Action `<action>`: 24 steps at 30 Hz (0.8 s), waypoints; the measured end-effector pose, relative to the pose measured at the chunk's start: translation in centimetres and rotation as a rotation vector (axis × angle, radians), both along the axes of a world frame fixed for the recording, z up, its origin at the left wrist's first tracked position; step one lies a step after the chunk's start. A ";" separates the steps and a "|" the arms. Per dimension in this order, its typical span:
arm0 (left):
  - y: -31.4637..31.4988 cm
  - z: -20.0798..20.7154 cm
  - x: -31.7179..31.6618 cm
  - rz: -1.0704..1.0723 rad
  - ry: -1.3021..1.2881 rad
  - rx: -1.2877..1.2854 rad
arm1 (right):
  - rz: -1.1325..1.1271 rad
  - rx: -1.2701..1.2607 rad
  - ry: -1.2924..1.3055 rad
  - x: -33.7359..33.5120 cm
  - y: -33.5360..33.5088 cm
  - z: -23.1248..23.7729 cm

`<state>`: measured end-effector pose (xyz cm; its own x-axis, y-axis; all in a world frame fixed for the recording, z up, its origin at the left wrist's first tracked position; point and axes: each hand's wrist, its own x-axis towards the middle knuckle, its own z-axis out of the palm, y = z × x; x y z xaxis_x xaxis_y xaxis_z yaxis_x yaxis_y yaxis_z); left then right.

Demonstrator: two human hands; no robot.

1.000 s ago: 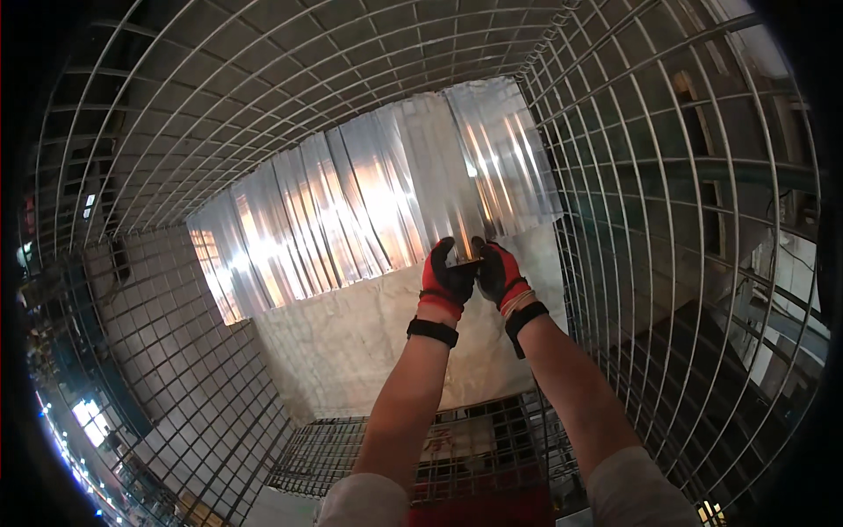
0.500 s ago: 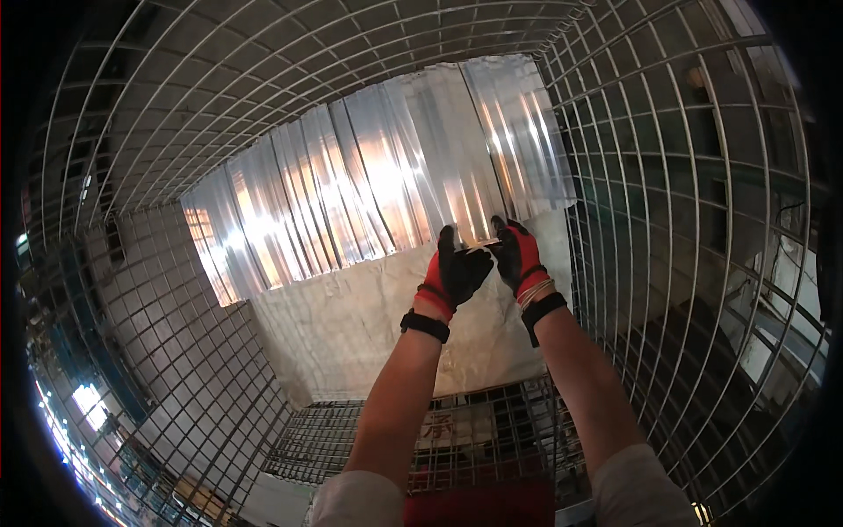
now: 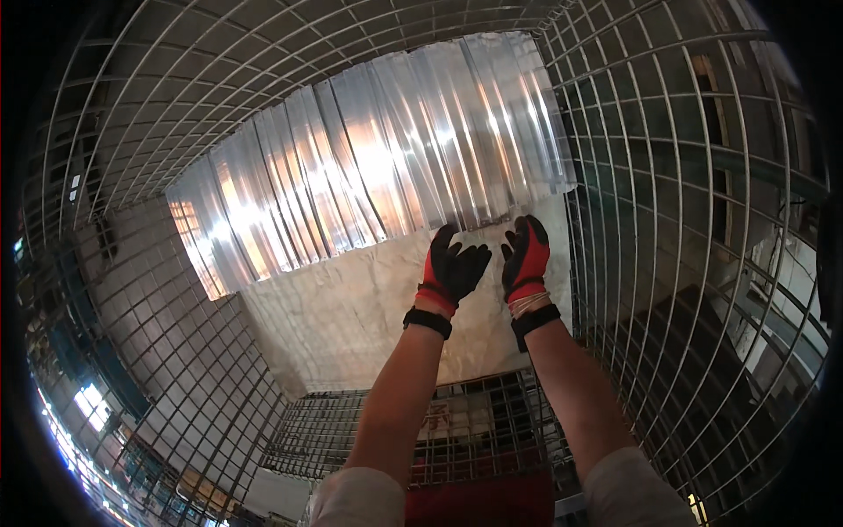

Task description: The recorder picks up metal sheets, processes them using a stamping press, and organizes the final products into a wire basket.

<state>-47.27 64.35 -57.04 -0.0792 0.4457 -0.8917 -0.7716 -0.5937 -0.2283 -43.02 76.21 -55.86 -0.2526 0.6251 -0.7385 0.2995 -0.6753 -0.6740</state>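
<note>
A row of shiny, flat silver pieces (image 3: 325, 167) lies packed side by side across the mesh cage; I cannot tell their exact kind. Both hands wear black and red gloves and are at the row's near edge, toward its right end. My left hand (image 3: 452, 268) has its fingers apart, with nothing visible in it. A small gap separates it from my right hand (image 3: 529, 256), whose thumb stands off from its bent fingers, also with nothing visible in it. Whether the fingertips touch the pieces is hard to make out. A pale, creased sheet (image 3: 351, 321) lies under the hands.
Wire mesh walls of the cage (image 3: 667, 202) rise on the right, left and far side. Near me is a lower mesh panel (image 3: 325, 430), with a red surface (image 3: 479, 501) below it. Machinery and bright light show beyond the left wall.
My hands have drawn apart from their closer position over the row's near edge. The strips between them now lie in line with the row. The view has shifted slightly.
</note>
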 end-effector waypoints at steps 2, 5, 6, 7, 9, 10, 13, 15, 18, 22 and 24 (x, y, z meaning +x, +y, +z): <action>0.6 0.2 -0.2 0.026 -0.022 0.013 | 0.002 -0.194 0.055 0.9 -0.1 -0.3; 0.7 -2.0 -0.8 0.080 0.059 0.230 | 0.432 -0.241 0.413 2.7 0.6 -2.7; 0.9 -1.9 -2.0 0.113 0.047 0.284 | 0.351 -0.412 0.496 2.2 1.2 -3.2; 1.0 -1.5 -3.0 0.148 0.035 0.335 | 0.271 -0.587 0.574 1.4 1.9 -3.5; 1.9 0.8 -5.7 0.147 0.004 0.288 | 0.222 -0.576 0.645 -0.3 2.5 -4.1; 1.7 0.7 -5.7 0.147 0.023 0.271 | 0.280 -0.620 0.683 -1.1 3.0 -3.5; 1.8 0.5 -6.1 0.127 0.087 0.266 | 0.319 -0.754 0.691 -2.3 3.9 -3.1; 1.8 0.9 -6.1 0.091 0.103 0.299 | 0.340 -0.759 0.741 -1.5 4.0 -2.9; 0.9 0.6 -5.6 0.133 -0.124 0.342 | 0.224 -0.842 0.582 0.3 3.9 -3.2; -0.3 0.8 -3.7 0.137 -0.022 0.106 | 0.082 -0.769 0.470 1.7 3.6 -3.0; -1.0 0.5 -4.0 0.175 0.130 0.240 | 0.078 -0.735 0.512 0.7 3.7 -2.1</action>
<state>-51.27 63.40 -56.52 -0.2795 0.6115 -0.7402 -0.6945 -0.6612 -0.2839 -42.28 79.90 -57.97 -0.6828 0.0067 -0.7306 0.1436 -0.9792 -0.1431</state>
